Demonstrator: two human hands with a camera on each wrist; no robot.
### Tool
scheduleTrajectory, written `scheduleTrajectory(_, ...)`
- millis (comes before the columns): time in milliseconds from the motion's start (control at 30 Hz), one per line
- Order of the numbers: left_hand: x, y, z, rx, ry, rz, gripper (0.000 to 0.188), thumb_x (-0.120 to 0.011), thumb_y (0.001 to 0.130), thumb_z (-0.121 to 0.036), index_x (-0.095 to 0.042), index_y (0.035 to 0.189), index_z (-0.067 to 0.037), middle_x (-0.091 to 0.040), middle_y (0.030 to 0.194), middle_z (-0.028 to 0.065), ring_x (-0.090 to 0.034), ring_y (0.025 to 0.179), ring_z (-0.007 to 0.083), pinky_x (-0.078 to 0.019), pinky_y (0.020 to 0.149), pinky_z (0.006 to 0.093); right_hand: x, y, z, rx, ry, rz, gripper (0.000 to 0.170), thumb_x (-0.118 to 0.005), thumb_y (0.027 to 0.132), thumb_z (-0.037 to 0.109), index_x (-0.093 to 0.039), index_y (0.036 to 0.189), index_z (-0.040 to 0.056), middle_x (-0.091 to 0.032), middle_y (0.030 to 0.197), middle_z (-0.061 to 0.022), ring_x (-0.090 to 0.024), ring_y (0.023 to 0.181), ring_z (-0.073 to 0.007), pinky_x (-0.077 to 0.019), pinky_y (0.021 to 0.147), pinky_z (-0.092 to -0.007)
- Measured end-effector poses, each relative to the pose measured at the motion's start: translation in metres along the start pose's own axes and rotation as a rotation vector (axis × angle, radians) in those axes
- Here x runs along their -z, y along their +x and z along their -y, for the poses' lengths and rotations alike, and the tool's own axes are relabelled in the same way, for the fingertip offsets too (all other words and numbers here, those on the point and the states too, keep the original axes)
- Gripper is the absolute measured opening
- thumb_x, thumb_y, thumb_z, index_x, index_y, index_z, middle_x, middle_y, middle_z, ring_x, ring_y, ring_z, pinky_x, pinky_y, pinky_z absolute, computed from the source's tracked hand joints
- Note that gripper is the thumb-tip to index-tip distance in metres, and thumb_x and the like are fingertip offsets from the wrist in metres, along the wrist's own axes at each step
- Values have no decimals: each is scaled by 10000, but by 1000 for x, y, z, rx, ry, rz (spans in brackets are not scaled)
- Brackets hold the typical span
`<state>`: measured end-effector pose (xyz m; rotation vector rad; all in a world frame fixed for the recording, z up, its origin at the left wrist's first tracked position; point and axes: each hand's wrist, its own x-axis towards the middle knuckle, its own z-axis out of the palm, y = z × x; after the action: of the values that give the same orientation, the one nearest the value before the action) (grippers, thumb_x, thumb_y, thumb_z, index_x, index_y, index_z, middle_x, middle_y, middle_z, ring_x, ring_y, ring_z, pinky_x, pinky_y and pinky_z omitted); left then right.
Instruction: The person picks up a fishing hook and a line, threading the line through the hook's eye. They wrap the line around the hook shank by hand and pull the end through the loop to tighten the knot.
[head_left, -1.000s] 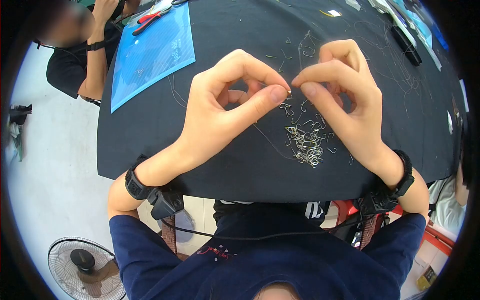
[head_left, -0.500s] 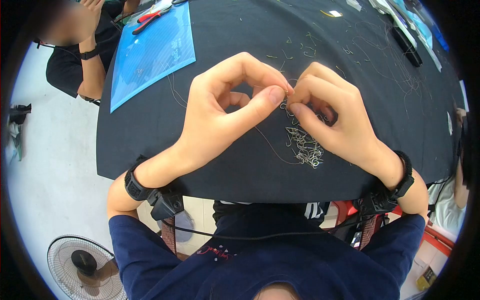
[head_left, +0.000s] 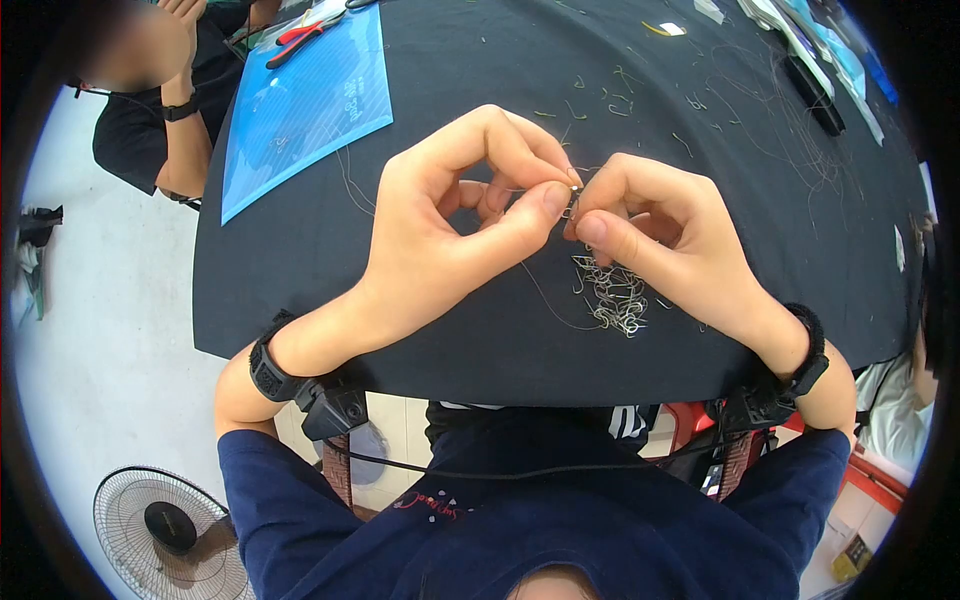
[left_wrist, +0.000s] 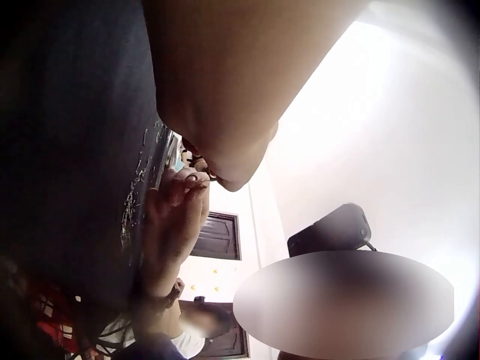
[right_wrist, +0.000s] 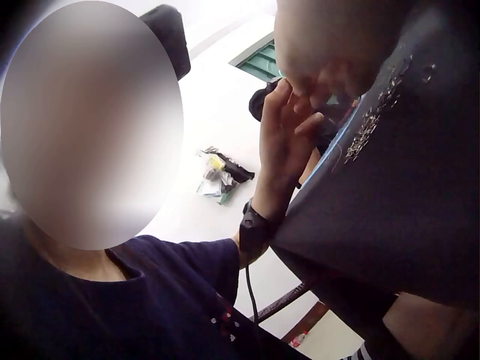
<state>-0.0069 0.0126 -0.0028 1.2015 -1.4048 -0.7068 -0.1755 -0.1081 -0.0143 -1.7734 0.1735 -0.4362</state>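
Between thumb and index finger, my left hand pinches a small fish hook, most of it covered by the fingertips. My right hand is close against it on the right, thumb and fingers curled together at a thin fishing line. Below the hands lies a pile of silvery fish hooks on the black cloth. Another stretch of thin line hangs from beneath my left hand and curves down to the pile. In the right wrist view my left hand shows behind my right hand.
A blue plastic folder lies at the left with red-handled pliers on it. Loose line and a black marker-like object are at the right. Hook scraps dot the cloth. Another person sits at the far left.
My right hand has come down and in toward my left fingertips, its fingers curling more. My left hand stays nearly in place, holding the hook.
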Motion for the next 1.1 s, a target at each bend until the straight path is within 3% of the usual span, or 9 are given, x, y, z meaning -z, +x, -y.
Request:
scheduleTrajectory(267,0,-1,-2,-8,31,-11,91,-598,886,-91,-541,840,-37,-578,961,85,-524,875,110,-414,766,229,0,-1,5,-20,-51,-12,123,-565,880,123,-553,818,17,-533,656,25,-469,589,-15,-378,500,-194)
scheduleTrajectory(467,-3,-2,-5,3,-93,-58,128,-582,902,-135,-512,866,-33,-561,963,96,-446,609,28,-370,543,156,1,-1,6,-17,-119,51,55,-534,798,77,-512,770,35,-454,603,42,-401,546,-19,-318,480,-196)
scheduleTrajectory(667,-3,-2,1,-57,-88,-89,136,-574,906,-134,-503,875,-23,-551,976,107,-366,522,-2,-300,449,138,4,-1,5,-72,-188,126,65,-525,786,78,-491,758,30,-422,590,39,-388,535,-37,-323,483,-215)
scheduleTrajectory(733,-4,-2,-3,-36,-112,-100,124,-578,902,-125,-510,873,-26,-554,973,105,-416,573,19,-347,507,152,6,-1,4,-84,-214,149,77,-531,821,94,-522,797,21,-476,610,23,-446,554,-42,-361,503,-214)
scheduleTrajectory(867,-3,0,1,-42,-121,-59,95,-591,890,-100,-526,861,-37,-564,964,96,-506,744,77,-420,683,209,-5,0,7,-72,105,-4,183,-552,901,170,-569,924,-12,-593,717,-34,-574,665,-77,-440,584,-216)
scheduleTrajectory(967,-2,-1,0,-2,-77,-38,79,-595,883,-82,-533,850,-45,-571,959,87,-518,861,110,-411,790,248,-1,2,12,-82,179,29,232,-570,920,200,-578,971,-27,-623,768,-56,-605,712,-94,-461,620,-215)
scheduleTrajectory(1100,-2,0,0,-12,-54,-26,74,-589,886,-75,-531,853,-43,-572,962,87,-515,822,98,-413,751,234,5,1,12,-101,201,41,175,-584,910,152,-589,939,-20,-598,737,-34,-568,665,-69,-440,598,-199)
